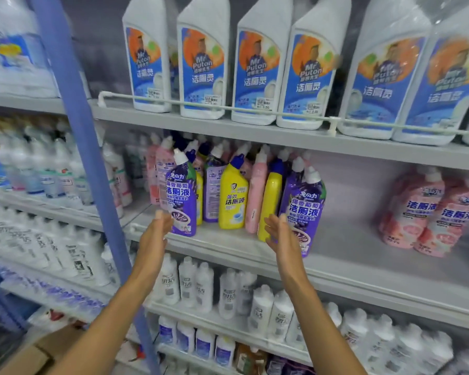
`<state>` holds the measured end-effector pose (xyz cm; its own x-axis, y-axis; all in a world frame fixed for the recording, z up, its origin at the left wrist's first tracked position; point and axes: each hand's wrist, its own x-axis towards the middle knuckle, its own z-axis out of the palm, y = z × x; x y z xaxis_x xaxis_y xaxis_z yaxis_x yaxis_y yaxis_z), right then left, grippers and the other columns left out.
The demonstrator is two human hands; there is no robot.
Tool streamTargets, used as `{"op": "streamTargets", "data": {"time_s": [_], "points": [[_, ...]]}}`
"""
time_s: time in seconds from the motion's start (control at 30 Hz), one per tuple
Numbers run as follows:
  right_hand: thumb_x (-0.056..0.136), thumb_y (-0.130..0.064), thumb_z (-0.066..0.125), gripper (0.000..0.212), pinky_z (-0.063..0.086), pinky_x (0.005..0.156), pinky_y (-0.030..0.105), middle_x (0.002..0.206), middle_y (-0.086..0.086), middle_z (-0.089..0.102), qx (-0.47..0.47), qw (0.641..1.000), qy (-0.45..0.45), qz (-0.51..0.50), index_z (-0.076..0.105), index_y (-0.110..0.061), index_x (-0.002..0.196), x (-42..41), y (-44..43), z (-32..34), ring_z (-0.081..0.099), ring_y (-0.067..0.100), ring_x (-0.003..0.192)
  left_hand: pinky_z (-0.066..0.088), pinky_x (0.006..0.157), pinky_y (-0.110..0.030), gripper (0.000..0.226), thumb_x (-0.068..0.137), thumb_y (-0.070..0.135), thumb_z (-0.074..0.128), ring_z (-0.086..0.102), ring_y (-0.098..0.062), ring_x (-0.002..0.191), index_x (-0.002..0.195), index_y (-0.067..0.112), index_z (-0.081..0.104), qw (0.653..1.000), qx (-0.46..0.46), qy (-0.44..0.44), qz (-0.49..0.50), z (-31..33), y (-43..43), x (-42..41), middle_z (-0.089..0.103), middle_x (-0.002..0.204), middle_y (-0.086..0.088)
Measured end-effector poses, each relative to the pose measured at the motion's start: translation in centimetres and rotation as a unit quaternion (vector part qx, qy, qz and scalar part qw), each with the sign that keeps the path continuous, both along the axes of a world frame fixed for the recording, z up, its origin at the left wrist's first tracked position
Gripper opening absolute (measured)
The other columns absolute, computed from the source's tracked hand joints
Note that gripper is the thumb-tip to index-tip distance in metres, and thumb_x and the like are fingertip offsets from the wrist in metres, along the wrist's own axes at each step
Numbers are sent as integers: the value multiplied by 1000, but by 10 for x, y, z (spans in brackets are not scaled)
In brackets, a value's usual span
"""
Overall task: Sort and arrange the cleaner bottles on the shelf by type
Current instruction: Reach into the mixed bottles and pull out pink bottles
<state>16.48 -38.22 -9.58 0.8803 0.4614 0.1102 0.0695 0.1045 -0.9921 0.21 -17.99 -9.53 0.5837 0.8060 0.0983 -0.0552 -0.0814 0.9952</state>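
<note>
Illumination is even, cool and moderately bright; no lamp is in view. Soft shade lies under the top shelf (255, 138) and dims the caps of the bottles at the back, which indicates light from above.

Glare: pale sheen on the plastic wrap of the large white bottles (385, 77) at upper right.

Sharpness: the purple bottle (180, 196) and yellow bottle (233, 201) are fairly crisp, labels legible.

Blur: the pink bottles (423, 212) at right and the small white bottles (38, 171) at far left are smeared. The left hand (157, 234) and right hand (283, 236) are slightly soft.

Distortion: wide-angle bending tilts the blue post (73, 131) and slants shelf edges near the borders.
</note>
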Motion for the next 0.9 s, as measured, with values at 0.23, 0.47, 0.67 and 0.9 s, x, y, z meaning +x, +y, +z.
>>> {"op": "streamTargets", "data": {"time_s": [0.23,0.47,0.67,0.9], "points": [[108,-51,37,32,49,97,27,100,-32,73,24,998,-41,-41,66,-39,108,25,57,26,67,-11,103,41,105,-37,54,103,64,28,58,-14,122,133,30,58,999,47,-17,11,38,77,33,64,128,8],[93,-71,38,56,53,104,47,107,-10,77,33,986,-73,-145,72,-29,108,56,94,31,71,10,108,50,102,-49,71,88,84,35,69,-22,110,122,31,68,998,68,2,14,65,173,91,74,118,-1],[104,-57,34,52,50,81,31,92,-11,70,-17,968,-113,-224,70,-21,114,46,110,44,65,5,90,51,100,-42,40,97,54,51,65,-22,108,114,21,65,991,125,-14,38,68,205,124,69,118,-3],[108,-46,45,29,38,90,12,108,-29,60,-2,947,-123,-297,65,-32,123,52,145,46,57,-4,101,53,77,-34,33,81,23,80,67,-28,86,111,14,68,978,205,1,38,47,233,138,72,98,-10]]}}
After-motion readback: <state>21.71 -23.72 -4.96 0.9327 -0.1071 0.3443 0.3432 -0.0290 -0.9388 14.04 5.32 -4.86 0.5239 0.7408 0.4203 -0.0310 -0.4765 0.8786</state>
